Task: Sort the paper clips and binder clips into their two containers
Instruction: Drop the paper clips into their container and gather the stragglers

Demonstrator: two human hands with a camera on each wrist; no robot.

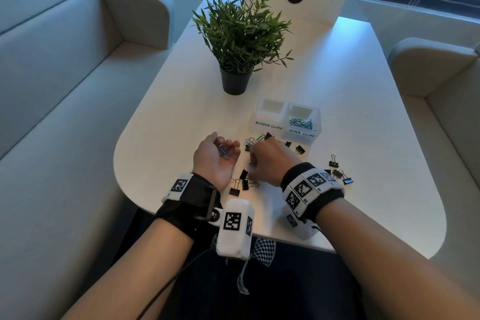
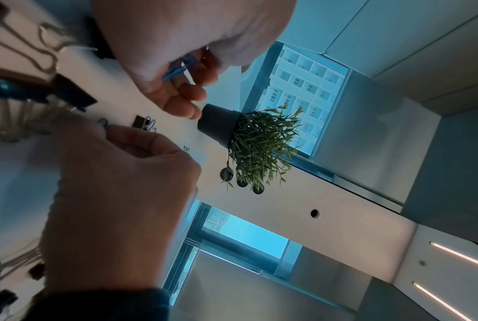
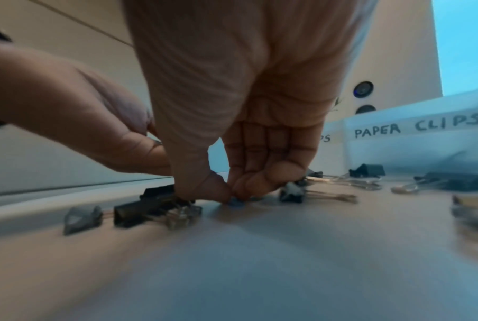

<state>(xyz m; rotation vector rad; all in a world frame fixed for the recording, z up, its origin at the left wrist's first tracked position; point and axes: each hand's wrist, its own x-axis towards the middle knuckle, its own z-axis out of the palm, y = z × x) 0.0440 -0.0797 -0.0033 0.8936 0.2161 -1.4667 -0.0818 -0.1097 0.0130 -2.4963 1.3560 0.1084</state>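
My left hand (image 1: 224,148) lies palm up on the white table (image 1: 337,117), its fingers curled round a few blue paper clips (image 1: 224,152), which also show in the left wrist view as paper clips (image 2: 179,67). Just to its right, my right hand (image 1: 255,163) points down, thumb and fingertips (image 3: 218,191) pinching a blue paper clip (image 3: 236,203) that lies on the table. Black binder clips (image 1: 235,188) and loose paper clips (image 1: 253,140) are scattered around both hands. The "BINDER CLIPS" container (image 1: 268,125) looks empty. The "PAPER CLIPS" container (image 1: 302,134) holds several coloured clips.
A potted plant (image 1: 237,41) stands behind the containers at mid-table. More binder clips (image 1: 340,175) lie to the right of my right wrist. Grey bench seats (image 1: 65,112) flank the table, and its rounded front edge (image 1: 181,218) is near my wrists.
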